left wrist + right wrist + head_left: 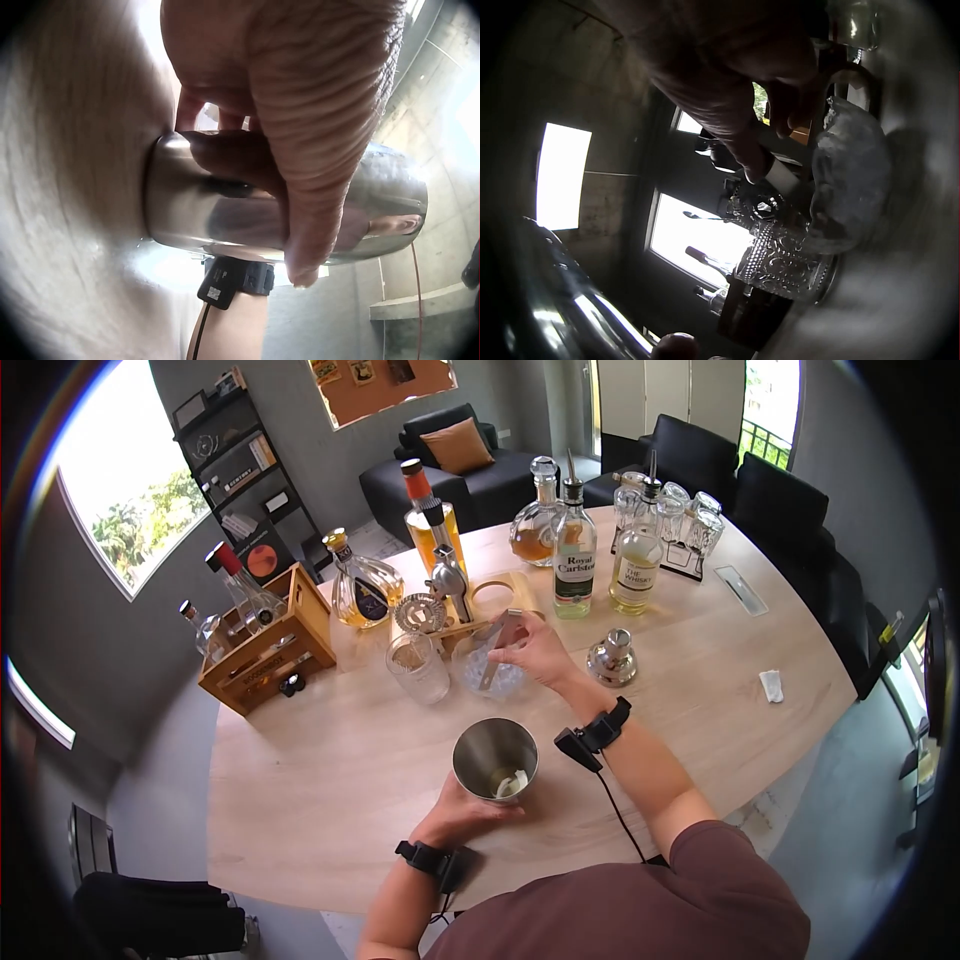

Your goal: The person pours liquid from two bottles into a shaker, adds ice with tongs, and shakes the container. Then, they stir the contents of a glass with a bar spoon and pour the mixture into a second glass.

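The left hand (468, 812) grips the lower side of a steel shaker cup (496, 760), which stands upright on the table with pale pieces at its bottom. In the left wrist view the thumb and fingers of that hand (300, 112) wrap the shiny cup (240, 217). Farther back, the right hand (540, 650) pinches metal tongs (492, 667) over a glass bowl of ice (510, 678). The right wrist view shows the hand (727, 82) above the ice bowl (851, 176), with the tong tips hidden or unclear.
An embossed glass (420, 675) stands left of the bowl, a steel shaker top (612, 658) to its right. Behind are a wooden stand (515, 595), a strainer (420, 614) and several bottles. A wooden crate (270, 650) is at left; a crumpled white tissue (771, 686) lies at right.
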Motion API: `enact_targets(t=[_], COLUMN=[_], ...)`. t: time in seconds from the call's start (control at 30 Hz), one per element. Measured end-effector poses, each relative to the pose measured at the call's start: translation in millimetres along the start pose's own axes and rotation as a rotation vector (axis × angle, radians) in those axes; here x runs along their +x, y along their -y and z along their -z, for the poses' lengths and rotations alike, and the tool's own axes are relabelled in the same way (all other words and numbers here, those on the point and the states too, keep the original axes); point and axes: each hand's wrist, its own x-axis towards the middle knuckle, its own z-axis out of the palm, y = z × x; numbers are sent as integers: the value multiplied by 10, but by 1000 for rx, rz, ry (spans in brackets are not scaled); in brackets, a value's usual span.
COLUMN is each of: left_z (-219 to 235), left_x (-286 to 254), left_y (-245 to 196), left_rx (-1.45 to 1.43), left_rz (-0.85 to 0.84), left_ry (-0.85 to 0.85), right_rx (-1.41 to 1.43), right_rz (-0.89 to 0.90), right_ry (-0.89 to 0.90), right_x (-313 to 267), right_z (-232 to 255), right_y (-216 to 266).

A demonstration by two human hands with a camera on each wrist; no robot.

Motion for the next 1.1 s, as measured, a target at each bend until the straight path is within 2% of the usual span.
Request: enact_targets(t=[0.07, 0.1, 0.17, 0.2, 0.27, 0.33, 0.4, 0.43, 0.47, 0.53, 0.63, 0.9, 1.0, 1.07, 1.1], left_z=[-15, -26, -42, -46, -51, -48, -26, -28, -32, -38, -23, 4, 30, 46, 51], left_x=[-6, -13, -21, -26, -29, -22, -2, 4, 9, 10, 20, 51, 72, 89, 95], left_y=[-56, -83, -111, -117, -120, -101, -76, -86, -98, -97, -62, -13, 19, 53, 61], left_rx=[7, 26, 31, 51, 4, -42, -11, -13, 7, 31, -5, 68, 102, 114, 124], left_rz=[2, 7, -4, -7, -26, -47, -59, -64, -100, -133, -119, -157, -188, -211, -230], left_ry=[-1, 8, 2, 3, 5, 8, 29, 27, 28, 31, 27, 27, 36, 34, 32], right_rx=[-183, -190, 213, 205, 156, 172, 5, -212, -213, -416, -369, -346, -302, -295, -219], right_rz=[116, 115, -13, -16, 140, 137, 121, 79, 81, 50, 90, 128, 163, 171, 229], right_ry=[-69, -54, -3, 8, -86, -99, -133, -192, -191, -165, -83, -52, -57, -61, -114], right_x=[-9, -9, -10, 1, 26, 7, 11, 26, 25, -8, 6, 9, -10, -73, -119], right_z=[-29, -28, 0, 22, 71, 162, 268, 295, 306, 323, 290, 209, 227, 248, 275], right_y=[4, -2, 0, 4, 156, 288, 309, 300, 284, 281, 173, 72, 180, 450, 621])
